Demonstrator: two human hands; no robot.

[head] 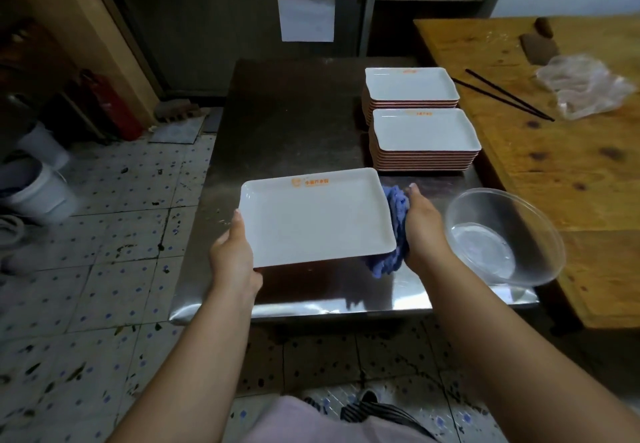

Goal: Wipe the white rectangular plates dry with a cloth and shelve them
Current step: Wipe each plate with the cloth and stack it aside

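Steel table (294,123) over speckled tiles (114,220); left grip (235,255) clasping plate (315,217), right grip (424,224) clasping cloth (396,220).

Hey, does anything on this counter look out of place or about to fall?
Yes: the clear plastic bowl sits tilted at the right edge of the steel counter, leaning toward the wooden table, so it looks unsteady. The two plate stacks look tidy, and nothing appears spilled.
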